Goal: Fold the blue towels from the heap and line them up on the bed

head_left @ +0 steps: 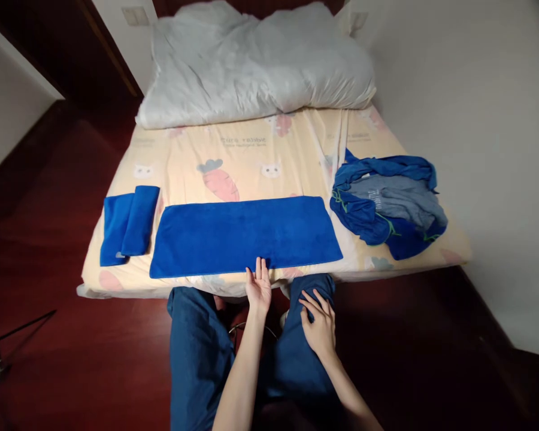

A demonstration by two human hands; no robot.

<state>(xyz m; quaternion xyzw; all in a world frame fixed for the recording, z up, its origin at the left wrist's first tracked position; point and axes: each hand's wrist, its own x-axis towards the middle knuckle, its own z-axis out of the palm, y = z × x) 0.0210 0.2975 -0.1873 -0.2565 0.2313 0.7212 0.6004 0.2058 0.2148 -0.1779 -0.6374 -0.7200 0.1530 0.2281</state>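
Note:
A long blue cloth (pixel 247 234) lies flat near the bed's front edge. My left hand (pixel 259 287) is palm up at its near edge, fingers extended and fingertips over the cloth's border, holding nothing. On my right knee rests my right hand (pixel 318 320), palm down with the fingers spread. Left of the flat cloth is a folded blue cloth (pixel 128 224) in two overlapping parts. To the right, a crumpled pile of blue and grey cloths (pixel 386 203) with green edging sits on the bed.
The bed (pixel 179 155) has a sheet printed with carrots and rabbits. A bunched white quilt (pixel 260 66) lies across its far end. A thin black metal stand (pixel 18 329) is on the red floor at lower left. A wall (pixel 471 131) rises at right.

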